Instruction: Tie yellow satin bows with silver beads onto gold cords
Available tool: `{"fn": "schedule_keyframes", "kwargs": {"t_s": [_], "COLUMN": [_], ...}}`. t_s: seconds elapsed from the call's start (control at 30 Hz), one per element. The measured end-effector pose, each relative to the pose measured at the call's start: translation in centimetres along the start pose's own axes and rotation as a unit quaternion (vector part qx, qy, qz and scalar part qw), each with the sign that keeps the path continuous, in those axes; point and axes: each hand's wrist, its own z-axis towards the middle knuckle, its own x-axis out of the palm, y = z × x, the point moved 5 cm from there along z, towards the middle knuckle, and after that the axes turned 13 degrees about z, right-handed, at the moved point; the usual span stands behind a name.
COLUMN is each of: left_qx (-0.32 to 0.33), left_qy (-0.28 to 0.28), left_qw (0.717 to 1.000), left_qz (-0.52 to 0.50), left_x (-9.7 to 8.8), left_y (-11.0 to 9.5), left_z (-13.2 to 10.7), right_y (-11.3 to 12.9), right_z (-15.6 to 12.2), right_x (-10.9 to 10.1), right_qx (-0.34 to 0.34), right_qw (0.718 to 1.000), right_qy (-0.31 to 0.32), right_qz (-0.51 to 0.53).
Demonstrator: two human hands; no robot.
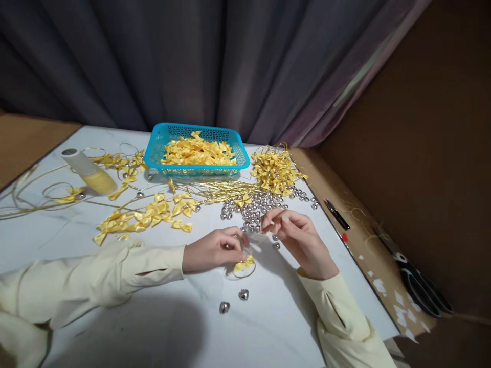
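My left hand (217, 250) is closed, its fingertips pinched at a small yellow ribbon bow (242, 265) with a loop of gold cord (245, 277) hanging below. To the right, my right hand (301, 237) is raised over the table, thumb and fingers drawn together; whatever lies between them is too small to make out. Two silver heart-shaped beads (243, 294) rest in front of my left hand. Behind both hands spreads a pile of silver beads (251, 214), partly covered by my right hand.
A blue basket (153, 158) holds yellow bows. Loose bows (141, 220), gold cords (218, 190) and a bunch of corded bows (276, 168) lie on the white table (161, 306). A bottle (94, 176) stands tilted-looking at left. Scissors (418, 286) and a black knife (337, 214) lie at right.
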Motion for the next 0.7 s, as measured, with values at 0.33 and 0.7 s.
{"fn": "schedule_keyframes", "kwargs": {"t_s": [0.33,0.7], "left_qx": [-0.088,-0.136], "left_qy": [0.086,0.035], "left_qw": [0.971,0.982], "left_qz": [-0.206,-0.124], "left_x": [0.7,0.8], "left_y": [0.1,1.1], "left_z": [-0.5,-0.1], "right_y": [-0.1,6.6], "right_z": [1.2,1.5], "right_x": [0.4,-8.6], "right_qx": [-0.004,0.125], "right_qw": [0.953,0.591], "right_qy": [-0.052,-0.229], "right_qz": [-0.298,-0.763]}}
